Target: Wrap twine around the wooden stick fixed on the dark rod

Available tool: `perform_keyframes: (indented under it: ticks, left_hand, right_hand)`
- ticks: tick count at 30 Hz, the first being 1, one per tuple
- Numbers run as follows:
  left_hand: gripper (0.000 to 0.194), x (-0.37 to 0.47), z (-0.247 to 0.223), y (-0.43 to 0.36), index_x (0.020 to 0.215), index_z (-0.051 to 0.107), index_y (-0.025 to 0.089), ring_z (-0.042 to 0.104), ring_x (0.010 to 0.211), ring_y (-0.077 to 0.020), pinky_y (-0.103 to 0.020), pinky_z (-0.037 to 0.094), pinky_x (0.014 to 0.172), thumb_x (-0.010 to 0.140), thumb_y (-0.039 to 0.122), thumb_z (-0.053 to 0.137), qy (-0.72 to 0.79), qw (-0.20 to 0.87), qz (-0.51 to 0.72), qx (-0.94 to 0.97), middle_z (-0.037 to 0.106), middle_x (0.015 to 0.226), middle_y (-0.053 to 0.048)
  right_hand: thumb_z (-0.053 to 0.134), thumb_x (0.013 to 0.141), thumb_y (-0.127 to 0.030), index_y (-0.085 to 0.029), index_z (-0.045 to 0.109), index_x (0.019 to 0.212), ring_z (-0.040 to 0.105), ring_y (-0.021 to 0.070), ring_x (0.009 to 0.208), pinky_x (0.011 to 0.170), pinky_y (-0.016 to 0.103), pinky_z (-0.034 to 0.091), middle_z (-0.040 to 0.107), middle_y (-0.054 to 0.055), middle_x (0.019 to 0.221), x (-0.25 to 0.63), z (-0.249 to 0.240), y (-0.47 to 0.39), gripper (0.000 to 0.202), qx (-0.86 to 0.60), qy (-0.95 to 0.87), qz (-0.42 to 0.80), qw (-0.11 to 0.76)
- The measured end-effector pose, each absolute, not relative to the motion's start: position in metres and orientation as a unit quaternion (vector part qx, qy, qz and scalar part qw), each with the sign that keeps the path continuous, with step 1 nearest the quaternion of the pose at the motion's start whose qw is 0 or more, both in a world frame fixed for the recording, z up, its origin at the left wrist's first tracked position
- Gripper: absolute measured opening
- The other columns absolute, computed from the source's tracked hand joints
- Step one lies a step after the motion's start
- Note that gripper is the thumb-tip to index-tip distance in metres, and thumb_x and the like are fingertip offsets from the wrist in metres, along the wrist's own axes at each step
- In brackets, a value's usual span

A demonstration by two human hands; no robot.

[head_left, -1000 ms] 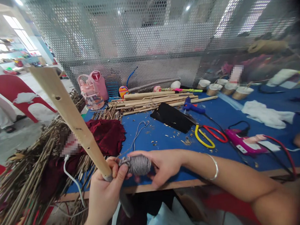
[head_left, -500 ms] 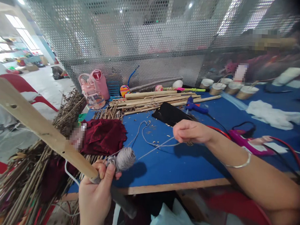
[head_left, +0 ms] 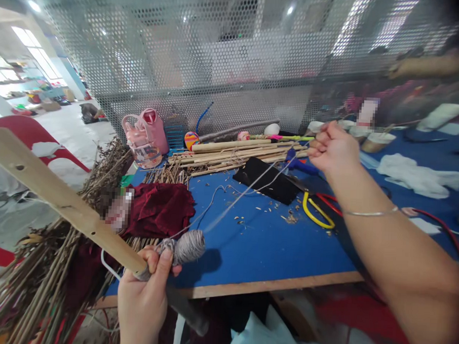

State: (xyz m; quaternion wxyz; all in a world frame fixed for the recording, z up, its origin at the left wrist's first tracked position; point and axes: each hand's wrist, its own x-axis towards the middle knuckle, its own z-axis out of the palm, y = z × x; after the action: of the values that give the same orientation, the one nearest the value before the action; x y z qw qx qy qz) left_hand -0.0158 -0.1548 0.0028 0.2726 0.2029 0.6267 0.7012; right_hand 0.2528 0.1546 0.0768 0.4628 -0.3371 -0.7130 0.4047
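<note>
2 hands (head_left: pixel 142 292) (head_left: pixel 335 148), gray yarn (head_left: pixel 190 246) between

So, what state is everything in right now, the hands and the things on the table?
Left hand: closed around the wooden stick and gray yarn.
Right hand: closed, raised.
Wooden stick: tilted.
Gray yarn: wound in a bundle, one strand drawn tight.
Scissors: handles spread, partly hidden.
Dark red cloth: crumpled.
Black cloth: lying flat.
Blue tabletop: scattered with small bits.
</note>
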Motion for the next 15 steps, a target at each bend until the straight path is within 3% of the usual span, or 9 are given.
perform_keyframes:
  ticks: [2, 3, 5, 7, 9, 10, 12, 14, 15]
  left_hand:
    - [0.036, -0.014, 0.004, -0.154, 0.063, 0.039, 0.017, 0.057, 0.051, -0.0077, -0.017, 0.05, 0.049, 0.064, 0.029, 0.074, 0.629, 0.277, 0.696, 0.209, 0.046, 0.07, 0.005]
    - [0.037, -0.013, 0.005, -0.153, 0.062, 0.039, 0.017, 0.057, 0.051, -0.0082, -0.017, 0.05, 0.048, 0.063, 0.03, 0.074, 0.632, 0.28, 0.691, 0.21, 0.046, 0.07, 0.005]
    - [0.038, -0.008, 0.007, -0.152, 0.061, 0.039, 0.017, 0.057, 0.051, -0.0087, -0.018, 0.05, 0.048, 0.062, 0.03, 0.074, 0.636, 0.286, 0.685, 0.213, 0.046, 0.071, 0.004]
    - [0.038, -0.003, 0.008, -0.151, 0.06, 0.04, 0.016, 0.055, 0.051, -0.0083, -0.019, 0.051, 0.048, 0.061, 0.031, 0.075, 0.637, 0.285, 0.682, 0.219, 0.046, 0.071, 0.003]
    - [0.038, 0.0, 0.009, -0.15, 0.058, 0.04, 0.016, 0.054, 0.051, -0.0081, -0.018, 0.051, 0.047, 0.06, 0.031, 0.075, 0.641, 0.284, 0.674, 0.231, 0.046, 0.07, 0.003]
    - [0.038, 0.001, 0.009, -0.149, 0.057, 0.04, 0.016, 0.054, 0.051, -0.0082, -0.018, 0.05, 0.046, 0.06, 0.031, 0.075, 0.644, 0.285, 0.669, 0.238, 0.046, 0.069, 0.003]
    - [0.039, 0.001, 0.009, -0.15, 0.056, 0.039, 0.016, 0.053, 0.051, -0.008, -0.018, 0.051, 0.045, 0.06, 0.031, 0.075, 0.648, 0.284, 0.664, 0.243, 0.045, 0.069, 0.003]
    - [0.038, -0.002, 0.008, -0.151, 0.056, 0.04, 0.016, 0.052, 0.052, -0.0071, -0.018, 0.052, 0.047, 0.06, 0.031, 0.075, 0.644, 0.28, 0.672, 0.235, 0.046, 0.072, 0.003]
    - [0.038, -0.003, 0.008, -0.152, 0.057, 0.04, 0.015, 0.052, 0.052, -0.0067, -0.018, 0.052, 0.048, 0.06, 0.031, 0.075, 0.643, 0.278, 0.677, 0.228, 0.046, 0.074, 0.003]
  right_hand:
    - [0.042, 0.078, -0.056, -0.028, 0.056, 0.074, 0.031, 0.011, 0.048, 0.042, 0.029, 0.014, 0.034, -0.001, 0.039, 0.245, 0.071, 0.152, 0.031, -0.366, -0.795, 0.332, 0.352]
    - [0.04, 0.078, -0.051, -0.036, 0.059, 0.074, 0.034, 0.0132, 0.056, 0.042, 0.032, 0.016, 0.049, 0.002, 0.045, 0.237, 0.068, 0.14, 0.024, -0.375, -0.813, 0.314, 0.316]
    - [0.056, 0.07, -0.038, -0.016, 0.05, 0.117, 0.047, 0.0125, 0.059, 0.044, 0.026, 0.026, 0.062, 0.003, 0.077, 0.215, 0.06, 0.098, 0.052, -0.374, -0.819, 0.307, 0.309]
    - [0.059, 0.069, -0.028, -0.018, 0.03, 0.136, 0.048, 0.0085, 0.057, 0.049, 0.025, 0.034, 0.058, 0.01, 0.11, 0.189, 0.051, 0.046, 0.073, -0.322, -0.841, 0.357, 0.248]
    - [0.061, 0.068, -0.022, -0.023, 0.016, 0.141, 0.049, 0.0055, 0.057, 0.051, 0.021, 0.037, 0.054, 0.01, 0.119, 0.168, 0.044, 0.003, 0.085, -0.187, -0.853, 0.47, 0.124]
    - [0.062, 0.068, -0.021, -0.022, 0.018, 0.14, 0.049, 0.0052, 0.057, 0.051, 0.019, 0.037, 0.057, 0.009, 0.112, 0.16, 0.041, -0.01, 0.085, -0.132, -0.845, 0.514, 0.069]
    - [0.061, 0.072, -0.024, -0.016, 0.041, 0.127, 0.049, 0.006, 0.058, 0.053, 0.018, 0.037, 0.062, 0.004, 0.091, 0.155, 0.038, -0.016, 0.059, -0.073, -0.824, 0.562, -0.005]
    - [0.057, 0.078, -0.03, -0.011, 0.059, 0.092, 0.047, 0.0065, 0.058, 0.054, 0.019, 0.037, 0.058, 0.001, 0.071, 0.163, 0.04, 0.002, 0.023, -0.096, -0.823, 0.56, 0.013]
    - [0.056, 0.08, -0.031, -0.011, 0.059, 0.078, 0.045, 0.0062, 0.056, 0.053, 0.019, 0.035, 0.053, 0.0, 0.064, 0.171, 0.043, 0.017, 0.02, -0.128, -0.827, 0.545, 0.062]
